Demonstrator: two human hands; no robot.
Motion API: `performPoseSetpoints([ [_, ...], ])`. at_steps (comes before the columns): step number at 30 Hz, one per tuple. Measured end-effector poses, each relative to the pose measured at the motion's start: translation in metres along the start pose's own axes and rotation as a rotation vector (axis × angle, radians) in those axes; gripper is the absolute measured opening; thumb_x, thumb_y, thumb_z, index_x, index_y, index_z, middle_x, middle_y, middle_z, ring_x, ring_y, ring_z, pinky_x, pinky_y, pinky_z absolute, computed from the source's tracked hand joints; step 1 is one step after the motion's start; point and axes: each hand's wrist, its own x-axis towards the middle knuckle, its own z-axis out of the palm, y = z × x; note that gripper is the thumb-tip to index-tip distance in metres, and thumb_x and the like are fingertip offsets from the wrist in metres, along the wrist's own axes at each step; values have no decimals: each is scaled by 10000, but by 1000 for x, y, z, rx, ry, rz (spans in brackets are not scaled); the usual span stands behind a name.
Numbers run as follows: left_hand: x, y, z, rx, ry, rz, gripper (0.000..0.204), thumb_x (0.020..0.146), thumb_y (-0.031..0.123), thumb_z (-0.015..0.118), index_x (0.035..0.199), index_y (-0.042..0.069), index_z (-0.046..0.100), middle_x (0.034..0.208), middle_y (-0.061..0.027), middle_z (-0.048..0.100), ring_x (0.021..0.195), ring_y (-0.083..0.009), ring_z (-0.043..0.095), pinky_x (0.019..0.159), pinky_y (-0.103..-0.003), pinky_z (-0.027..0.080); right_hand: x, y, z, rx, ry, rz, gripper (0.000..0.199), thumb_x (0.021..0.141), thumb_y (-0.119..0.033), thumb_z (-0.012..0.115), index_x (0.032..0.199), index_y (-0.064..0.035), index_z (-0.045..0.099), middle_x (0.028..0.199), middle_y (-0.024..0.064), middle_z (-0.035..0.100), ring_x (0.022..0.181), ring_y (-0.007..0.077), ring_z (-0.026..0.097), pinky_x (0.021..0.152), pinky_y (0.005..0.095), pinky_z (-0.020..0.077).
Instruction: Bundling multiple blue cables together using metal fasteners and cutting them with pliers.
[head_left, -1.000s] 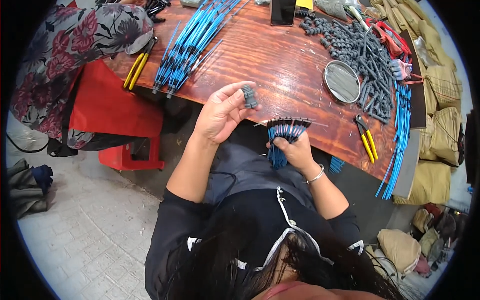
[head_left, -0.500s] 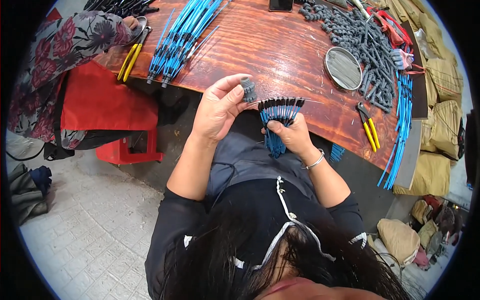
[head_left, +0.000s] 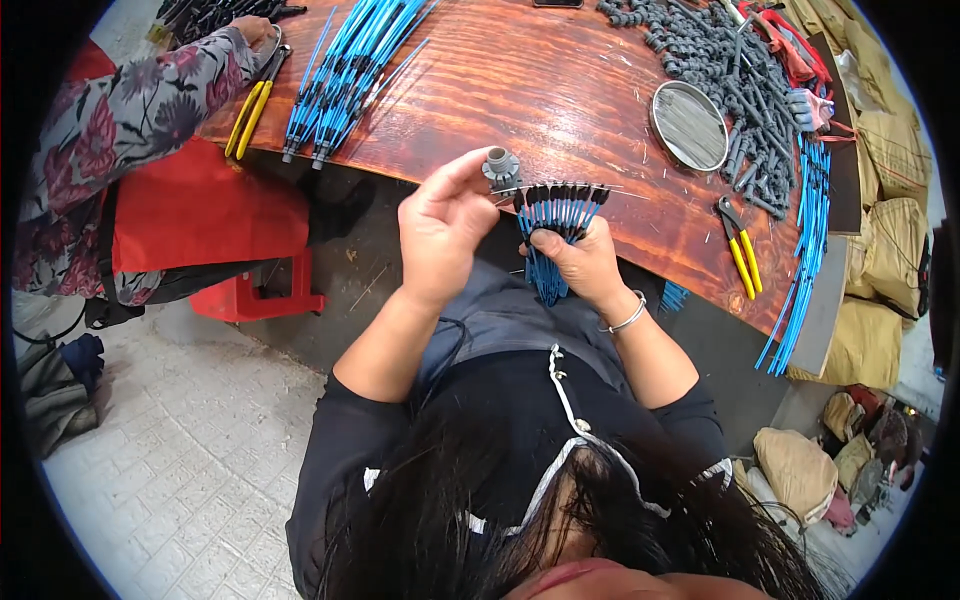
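My left hand [head_left: 445, 230] pinches a small grey plastic fitting [head_left: 500, 168] between thumb and fingertips, just over the edge of the wooden table [head_left: 560, 90]. My right hand [head_left: 580, 262] grips a fanned bundle of blue rods with black tips [head_left: 560, 215]; the tips point up, the blue ends hang below my fist. A thin metal wire [head_left: 570, 190] runs across the black tips, right beside the fitting.
On the table lie a pile of blue rods [head_left: 345, 65], a heap of grey fittings [head_left: 740, 80], a round metal tin [head_left: 688, 125] and yellow-handled pliers [head_left: 740, 250]. More blue rods [head_left: 800, 250] hang off the right edge. Another person's floral sleeve [head_left: 120, 120] and a red stool [head_left: 200, 230] are left.
Both hands have risen toward the table edge. The fitting in my left hand has come close to the rod bundle, now fanned out in my right hand.
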Motion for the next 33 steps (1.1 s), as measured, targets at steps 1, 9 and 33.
performPoseSetpoints([
  [1, -2, -1, 6, 97, -14, 84, 410, 781, 2, 597, 1151, -70, 436, 1045, -146, 561, 935, -205, 570, 831, -327, 467, 0, 1, -1, 12, -2, -4, 327, 758, -269, 679, 922, -3, 583, 767, 31, 588, 663, 117, 586, 580, 248, 488],
  [9, -4, -2, 12, 280, 50, 204, 444, 697, -123, 627, 1106, -61, 468, 1000, -101, 554, 898, -136, 553, 802, -264, 460, -3, 4, 2, -15, -20, -11, 279, 777, -240, 661, 905, -3, 590, 770, 34, 598, 678, 106, 575, 595, 241, 474],
  [33, -7, 4, 8, 464, -181, 248, 362, 622, -49, 725, 944, -40, 560, 880, -80, 555, 790, -121, 556, 701, -240, 460, -6, -8, -4, -81, -132, 82, 432, 656, -414, 731, 806, -35, 589, 698, -27, 545, 647, 66, 492, 586, 234, 420],
])
